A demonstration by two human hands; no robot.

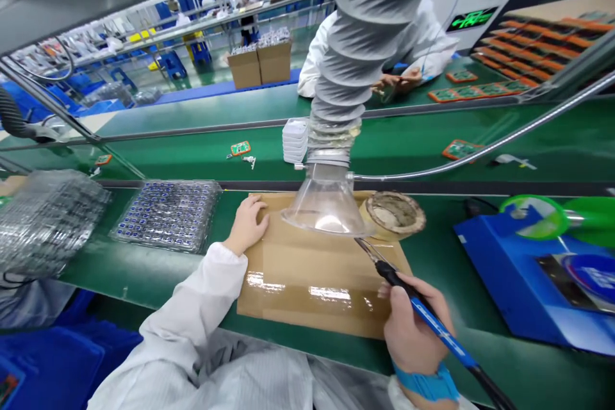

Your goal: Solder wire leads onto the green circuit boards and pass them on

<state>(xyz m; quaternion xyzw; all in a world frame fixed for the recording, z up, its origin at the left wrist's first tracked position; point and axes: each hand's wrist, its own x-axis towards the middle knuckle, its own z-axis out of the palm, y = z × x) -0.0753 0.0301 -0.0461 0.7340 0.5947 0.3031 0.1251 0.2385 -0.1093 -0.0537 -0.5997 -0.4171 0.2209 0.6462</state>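
Note:
My right hand (417,323) grips the blue and black handle of a soldering iron (432,319), whose metal tip points up and left, near a round crusted pot (396,214). A blue band circles that wrist. My left hand (247,225) rests with fingers stretched out on the upper left edge of a taped cardboard sheet (298,275); nothing shows in it. Over the sheet hangs the clear funnel hood (329,205) of a ribbed exhaust hose (369,32), which hides part of the cardboard.
Left stand a clear tray of small blue-marked parts (166,214) and stacked clear trays (48,224). A blue solder wire stand (509,282) sits right. Behind lie a conveyor belt (192,160), white plastic pieces (295,141) and circuit boards (240,148). A co-worker's hands (398,82) work across.

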